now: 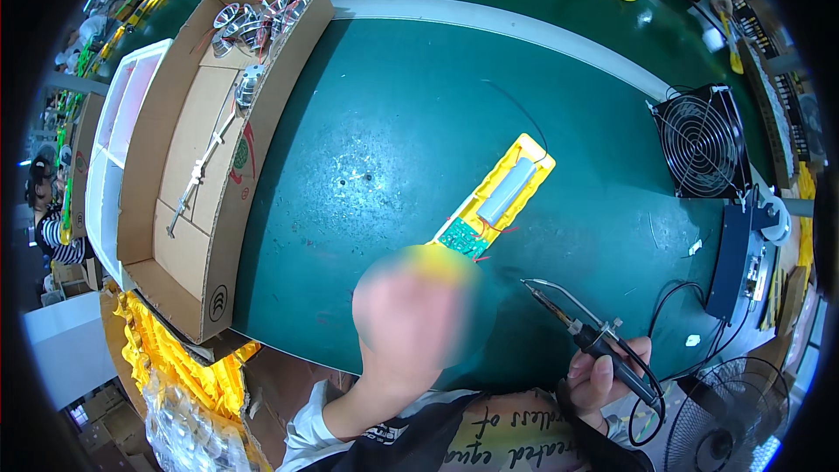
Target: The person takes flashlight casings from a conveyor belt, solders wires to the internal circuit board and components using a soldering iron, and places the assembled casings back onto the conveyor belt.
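A yellow plastic housing (542, 163) lies slanted in front of me, its open side up. Inside it are a grey-blue cylindrical battery cell (507, 192) and a green circuit board (463, 238) with short red wires; a thin black wire runs off its far end. My left hand (406, 319) is closed round the near end of this housing, though blur hides the single fingers. Lower right, my right hand (603, 376) grips a black soldering iron (603, 348) with a thin metal tube along it. The iron's tip points up-left, apart from the board.
At left stands a long cardboard box (197, 201) with shiny reflector cups (253, 26), beside a white divided tray (109, 149). A black fan (702, 142) and a dark box-shaped unit (732, 262) with cables line the right edge. Yellow parts (179, 354) fill a container lower left.
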